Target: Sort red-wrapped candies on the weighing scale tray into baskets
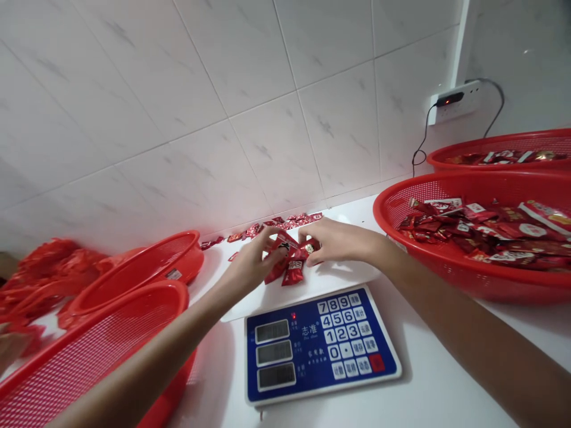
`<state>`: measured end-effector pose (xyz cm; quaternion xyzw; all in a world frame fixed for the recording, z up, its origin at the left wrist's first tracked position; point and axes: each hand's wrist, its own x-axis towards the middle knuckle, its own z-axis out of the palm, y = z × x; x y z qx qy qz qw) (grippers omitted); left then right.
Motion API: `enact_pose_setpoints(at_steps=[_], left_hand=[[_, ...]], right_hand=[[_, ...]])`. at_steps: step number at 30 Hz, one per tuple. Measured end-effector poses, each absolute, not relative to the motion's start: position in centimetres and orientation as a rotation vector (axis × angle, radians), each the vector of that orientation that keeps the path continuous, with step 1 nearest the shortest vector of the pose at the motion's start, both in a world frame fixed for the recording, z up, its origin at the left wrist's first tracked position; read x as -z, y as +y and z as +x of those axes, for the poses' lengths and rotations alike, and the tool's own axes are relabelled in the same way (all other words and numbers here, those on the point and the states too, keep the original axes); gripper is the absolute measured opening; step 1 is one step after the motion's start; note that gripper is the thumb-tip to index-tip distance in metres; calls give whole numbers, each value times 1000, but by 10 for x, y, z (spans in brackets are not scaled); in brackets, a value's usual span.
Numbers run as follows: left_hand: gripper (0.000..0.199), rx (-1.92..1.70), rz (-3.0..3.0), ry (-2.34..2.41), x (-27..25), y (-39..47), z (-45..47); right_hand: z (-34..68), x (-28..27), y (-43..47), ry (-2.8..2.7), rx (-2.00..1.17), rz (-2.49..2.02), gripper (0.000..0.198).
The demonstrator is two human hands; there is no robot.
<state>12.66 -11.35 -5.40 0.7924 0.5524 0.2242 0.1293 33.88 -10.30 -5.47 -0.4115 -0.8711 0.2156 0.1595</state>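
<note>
Small red candy packets (293,273) lie in a little heap on the white pan (348,274) of a digital scale with a blue keypad panel (307,362). My left hand (255,257) is at the heap's left side, thumb and fingers closed around a red packet (282,246). From the right my right hand (332,241) reaches in with curled fingers, gripping a red packet with a pale printed figure (311,246). My fingers cover parts of both packets.
Loose red packets (288,222) line the wall behind the pan. At right stand red baskets (446,261) with packets; at left, red baskets (176,294) and red plastic bags (49,276). A power strip (455,101) with a cable hangs on the wall.
</note>
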Motion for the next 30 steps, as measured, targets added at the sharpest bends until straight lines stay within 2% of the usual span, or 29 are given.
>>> enact_pose_setpoints(at_steps=[3,6,8,10,15,21,24,30], left_hand=[[46,-566,2377,1569,64,-112,138],[75,-492,2403,1499,69,-114,142],[85,-418,2420,1460,71,-115,141],[82,-379,2430,1471,75,-115,139],[76,-461,2424,1608,82,-111,131],[71,-588,2346,1649,85,-110,127],[72,-640,2330,1681,85,-111,125],[49,-794,2241,1656,68,-112,122]], right_hand=[[334,60,-101,-2517,-615,-1292,23],[336,62,-99,-2477,-545,-1379,34],[338,62,-97,-2451,-478,-1408,42],[341,63,-94,-2452,-451,-1430,43],[342,63,-90,-2510,-475,-1425,28],[343,61,-92,-2546,-474,-1439,35],[346,61,-92,-2529,-474,-1443,31],[354,58,-89,-2395,-500,-1406,30]])
